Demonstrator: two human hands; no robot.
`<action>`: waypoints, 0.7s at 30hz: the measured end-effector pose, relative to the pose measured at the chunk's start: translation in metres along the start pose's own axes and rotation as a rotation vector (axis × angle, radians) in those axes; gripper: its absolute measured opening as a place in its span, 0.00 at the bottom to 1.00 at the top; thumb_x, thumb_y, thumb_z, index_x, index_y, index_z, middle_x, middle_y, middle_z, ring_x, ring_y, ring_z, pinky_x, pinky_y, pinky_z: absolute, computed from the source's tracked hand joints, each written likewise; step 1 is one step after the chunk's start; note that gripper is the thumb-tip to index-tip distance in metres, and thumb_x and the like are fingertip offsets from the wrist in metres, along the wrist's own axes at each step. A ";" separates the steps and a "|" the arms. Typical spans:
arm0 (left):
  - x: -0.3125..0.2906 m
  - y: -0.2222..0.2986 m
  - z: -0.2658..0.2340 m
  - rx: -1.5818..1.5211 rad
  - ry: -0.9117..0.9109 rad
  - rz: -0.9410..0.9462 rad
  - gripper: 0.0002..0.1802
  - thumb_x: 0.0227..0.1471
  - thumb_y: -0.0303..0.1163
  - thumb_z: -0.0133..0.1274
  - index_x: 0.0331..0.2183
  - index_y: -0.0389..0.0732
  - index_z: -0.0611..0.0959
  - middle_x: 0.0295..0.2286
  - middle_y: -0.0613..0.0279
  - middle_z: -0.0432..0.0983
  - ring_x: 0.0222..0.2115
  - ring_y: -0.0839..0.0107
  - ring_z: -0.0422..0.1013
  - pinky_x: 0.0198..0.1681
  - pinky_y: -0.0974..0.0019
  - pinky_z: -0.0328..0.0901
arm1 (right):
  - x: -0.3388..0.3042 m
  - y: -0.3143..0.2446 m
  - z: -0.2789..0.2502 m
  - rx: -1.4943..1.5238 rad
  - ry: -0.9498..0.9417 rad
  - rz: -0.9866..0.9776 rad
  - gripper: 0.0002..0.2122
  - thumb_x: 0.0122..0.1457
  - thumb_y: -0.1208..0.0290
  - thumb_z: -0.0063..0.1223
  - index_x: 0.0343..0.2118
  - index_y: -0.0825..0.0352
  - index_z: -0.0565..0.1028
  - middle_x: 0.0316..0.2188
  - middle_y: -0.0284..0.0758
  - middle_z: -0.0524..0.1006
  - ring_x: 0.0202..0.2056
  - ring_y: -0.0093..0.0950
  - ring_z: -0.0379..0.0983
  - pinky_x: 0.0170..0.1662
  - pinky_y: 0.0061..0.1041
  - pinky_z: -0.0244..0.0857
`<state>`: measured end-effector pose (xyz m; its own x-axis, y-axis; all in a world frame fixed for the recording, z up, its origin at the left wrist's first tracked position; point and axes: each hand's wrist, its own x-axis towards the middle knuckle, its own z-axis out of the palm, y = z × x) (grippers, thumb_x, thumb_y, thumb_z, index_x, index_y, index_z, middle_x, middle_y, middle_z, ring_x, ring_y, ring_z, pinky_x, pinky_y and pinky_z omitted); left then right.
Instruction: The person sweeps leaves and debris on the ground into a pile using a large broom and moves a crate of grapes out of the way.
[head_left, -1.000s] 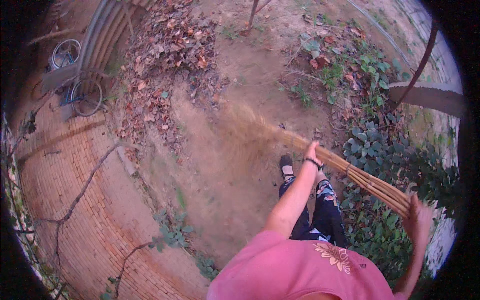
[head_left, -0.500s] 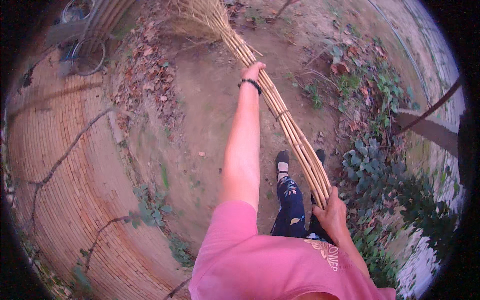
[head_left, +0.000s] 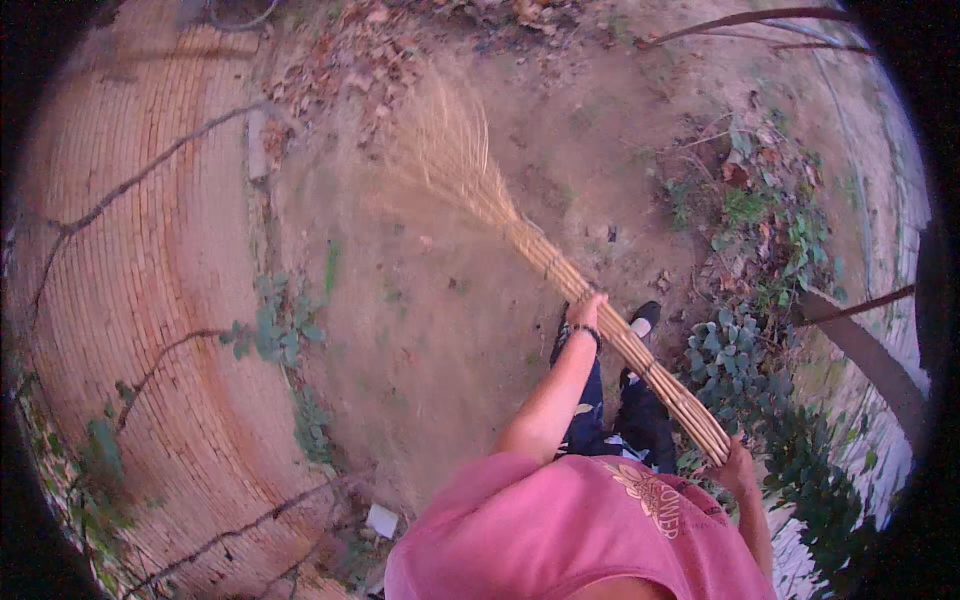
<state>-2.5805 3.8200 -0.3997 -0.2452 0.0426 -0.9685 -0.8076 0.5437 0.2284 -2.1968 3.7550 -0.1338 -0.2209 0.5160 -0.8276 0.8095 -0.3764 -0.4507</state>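
Observation:
A long broom [head_left: 580,285] made of bound tan stalks runs slantwise across the view, its fanned bristles at the far end, blurred over the dirt. Midway along the stalks my left hand [head_left: 585,311], with a dark beaded band at the wrist, is closed around the bundle. My right hand [head_left: 735,468] grips the butt end of the handle, close to my right side; its fingers are partly hidden. Thin ties hold the stalks together in a few places.
Dry leaves [head_left: 370,55] lie in a heap beyond the bristles. A brick wall [head_left: 130,280] stands on the left with bare branches in front. Leafy plants [head_left: 735,350] grow along the right. A dark bent bar [head_left: 750,20] juts in at the upper right.
The broom has come back toward me, bristles now nearer. My left arm has drawn in from far out, and my right hand has shifted right and slightly closer to me.

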 end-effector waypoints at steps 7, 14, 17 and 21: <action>-0.014 -0.041 -0.169 -0.313 -0.074 -0.068 0.16 0.34 0.40 0.51 0.26 0.39 0.70 0.24 0.57 0.69 0.23 0.58 0.68 0.27 0.54 0.64 | 0.052 -0.107 -0.031 -0.738 -0.304 -0.168 0.17 0.36 0.65 0.51 0.30 0.66 0.62 0.19 0.43 0.71 0.23 0.40 0.69 0.25 0.35 0.61; 0.027 0.017 -0.224 -0.250 0.082 -0.178 0.13 0.34 0.40 0.50 0.22 0.41 0.71 0.21 0.58 0.69 0.22 0.59 0.67 0.25 0.55 0.63 | 0.067 -0.225 0.019 -0.862 -0.105 -0.272 0.17 0.36 0.69 0.50 0.29 0.69 0.61 0.18 0.43 0.70 0.23 0.38 0.69 0.27 0.37 0.59; 0.080 0.055 -0.219 -0.170 -0.356 -0.313 0.13 0.34 0.41 0.50 0.19 0.42 0.71 0.18 0.58 0.69 0.21 0.59 0.66 0.23 0.56 0.62 | 0.046 -0.230 0.015 -0.806 -0.079 -0.189 0.22 0.35 0.65 0.55 0.32 0.67 0.60 0.20 0.38 0.71 0.23 0.35 0.69 0.25 0.32 0.60; 0.074 0.086 -0.061 0.100 -0.184 -0.206 0.20 0.30 0.42 0.54 0.26 0.40 0.69 0.24 0.57 0.66 0.24 0.61 0.64 0.27 0.58 0.61 | 0.011 -0.195 0.039 -0.489 0.169 0.057 0.20 0.31 0.70 0.57 0.28 0.67 0.60 0.18 0.42 0.70 0.22 0.42 0.68 0.24 0.35 0.61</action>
<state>-2.7007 3.8186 -0.4459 0.0271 0.0685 -0.9973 -0.7711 0.6363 0.0228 -2.3784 3.8043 -0.0677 -0.1111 0.6374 -0.7625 0.9861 -0.0248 -0.1644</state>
